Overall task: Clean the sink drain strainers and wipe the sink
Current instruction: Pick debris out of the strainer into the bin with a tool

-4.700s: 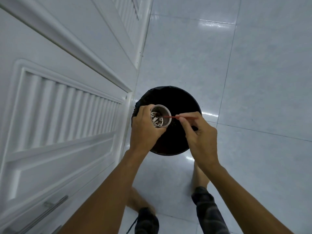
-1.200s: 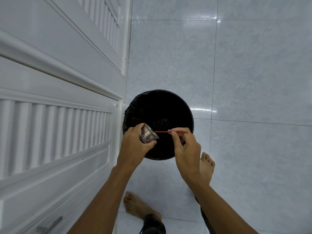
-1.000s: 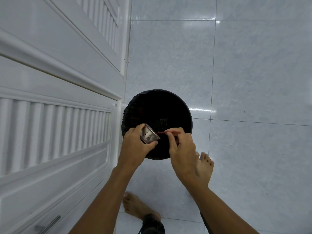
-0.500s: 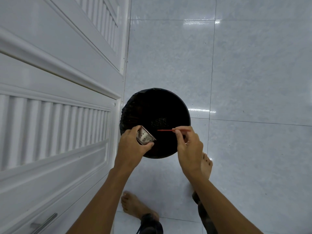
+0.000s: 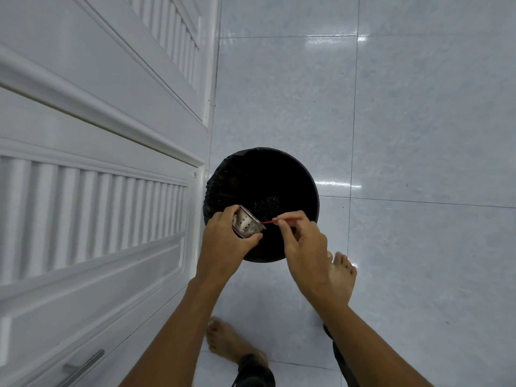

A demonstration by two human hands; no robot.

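Observation:
My left hand (image 5: 223, 243) grips a small perforated metal strainer cup (image 5: 247, 225), tipped on its side with its mouth turned right over a black bin (image 5: 262, 177). My right hand (image 5: 303, 244) pinches a thin red stick (image 5: 275, 220) between thumb and fingers. The stick's tip touches the strainer's rim. Dark scraps lie inside the bin, just beyond the strainer. The inside of the strainer is hidden from me.
White louvred cabinet doors (image 5: 92, 169) run along the left, with a metal handle (image 5: 83, 365) at the bottom. The bin stands on a glossy pale tiled floor (image 5: 418, 135), close to the cabinet. My bare feet (image 5: 342, 272) are just behind the bin.
The strainer went from mouth-up, with scraps inside, to tipped sideways over the bin. In the last half second the red stick's tip moved left, back to the strainer's rim.

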